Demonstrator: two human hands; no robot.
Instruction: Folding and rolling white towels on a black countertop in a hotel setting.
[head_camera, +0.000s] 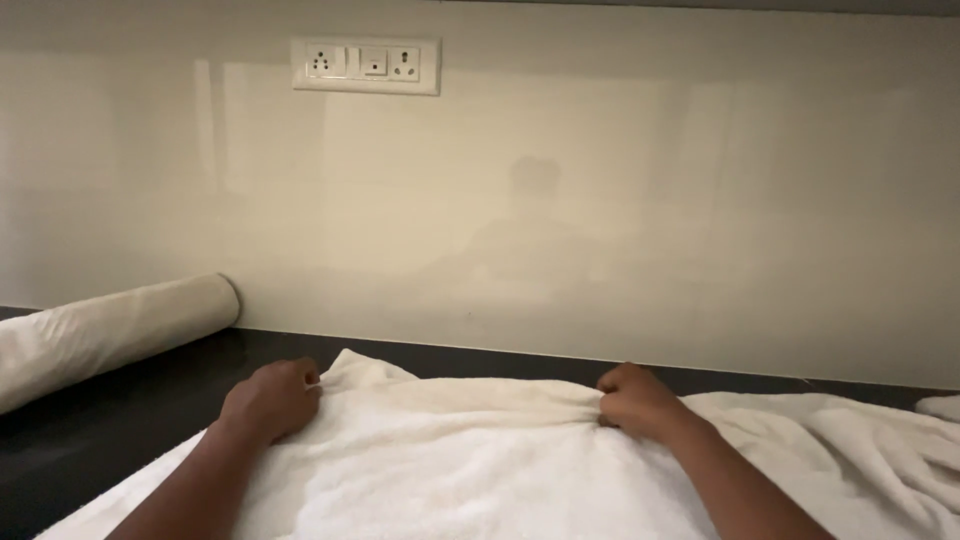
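We grip the far edge of the white towel (500, 460) with both hands: left hand (272, 398) and right hand (640, 400) clenched on bunched cloth. That edge runs left to right between them, lying across the dark tabletop (120, 410) near the wall.

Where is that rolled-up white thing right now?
In the head view, the white roll lies at far left on the dark counter, its end against the pale wall, left of the left hand gripping the white towel.
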